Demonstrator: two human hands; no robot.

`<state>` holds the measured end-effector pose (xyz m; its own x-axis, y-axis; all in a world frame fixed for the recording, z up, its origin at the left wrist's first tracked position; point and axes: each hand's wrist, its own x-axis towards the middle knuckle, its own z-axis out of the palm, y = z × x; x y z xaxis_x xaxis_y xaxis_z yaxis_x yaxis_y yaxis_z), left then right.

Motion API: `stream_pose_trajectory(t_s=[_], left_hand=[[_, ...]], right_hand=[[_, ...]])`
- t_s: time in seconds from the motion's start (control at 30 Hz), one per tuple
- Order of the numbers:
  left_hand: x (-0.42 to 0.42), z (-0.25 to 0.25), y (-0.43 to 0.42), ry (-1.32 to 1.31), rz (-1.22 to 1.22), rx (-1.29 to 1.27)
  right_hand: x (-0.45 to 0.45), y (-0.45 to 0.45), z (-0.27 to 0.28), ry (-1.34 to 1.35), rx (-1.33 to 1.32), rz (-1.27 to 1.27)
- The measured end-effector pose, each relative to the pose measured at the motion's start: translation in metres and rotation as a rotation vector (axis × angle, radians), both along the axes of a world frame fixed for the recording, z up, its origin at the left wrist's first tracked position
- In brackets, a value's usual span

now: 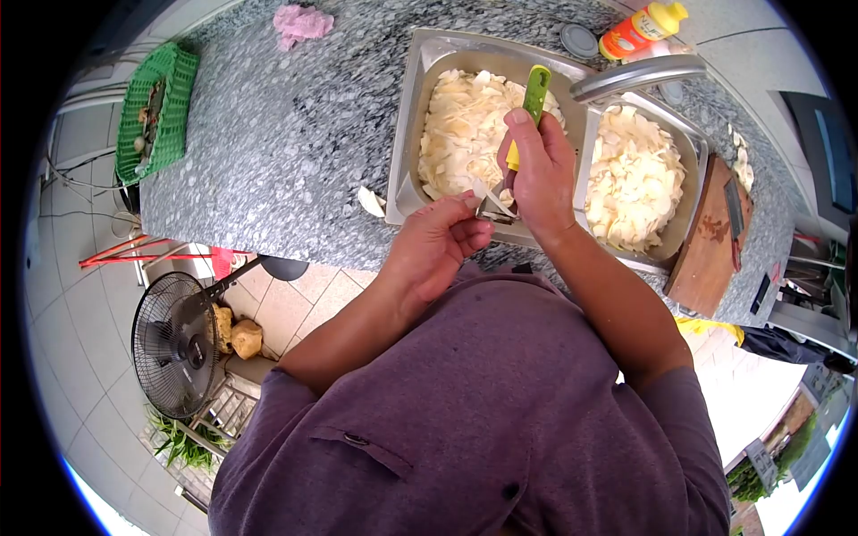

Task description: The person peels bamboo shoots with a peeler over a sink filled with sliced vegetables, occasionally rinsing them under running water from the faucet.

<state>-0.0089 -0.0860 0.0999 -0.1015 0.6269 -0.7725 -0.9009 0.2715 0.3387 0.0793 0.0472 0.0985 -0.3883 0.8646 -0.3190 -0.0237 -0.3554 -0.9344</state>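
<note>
My right hand (543, 174) is wrapped round the green and yellow handle of a peeler (537, 89), held upright over the front rim of the left sink basin. Its metal end points down toward my left hand and is partly hidden by my fingers. My left hand (440, 239) pinches a thin pale slice (490, 198) between thumb and fingers, close to the metal end. Behind both hands, pale sliced pieces (469, 116) fill the left basin (413, 98). More pale slices (633, 179) are heaped in the right basin (700, 147).
A curved faucet (639, 76) reaches over the basins. On the right, a knife (735, 219) lies on a wooden cutting board (706, 241). A yellow and orange bottle (642, 31), a pink cloth (301, 25) and a green basket (165, 116) stand around the granite counter (286, 143). A fan (179, 344) is at left.
</note>
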Motion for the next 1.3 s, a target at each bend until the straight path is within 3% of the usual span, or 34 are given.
stream_pose_trajectory(t_s=[0.37, 0.67, 0.97, 1.3], left_hand=[[0.006, -0.011, -0.005, -0.028, 0.057, 0.07], [-0.001, 0.004, -0.011, -0.051, -0.118, 0.046], [-0.002, -0.001, 0.0, -0.031, 0.025, -0.076], [0.004, -0.007, -0.006, -0.06, 0.051, 0.052]], right_hand=[[-0.001, -0.003, -0.001, 0.01, -0.003, 0.008], [-0.007, 0.031, -0.042, -0.101, 0.115, -0.097], [-0.003, 0.005, 0.004, -0.01, -0.008, -0.036], [-0.003, -0.005, 0.006, -0.016, 0.074, 0.018]])
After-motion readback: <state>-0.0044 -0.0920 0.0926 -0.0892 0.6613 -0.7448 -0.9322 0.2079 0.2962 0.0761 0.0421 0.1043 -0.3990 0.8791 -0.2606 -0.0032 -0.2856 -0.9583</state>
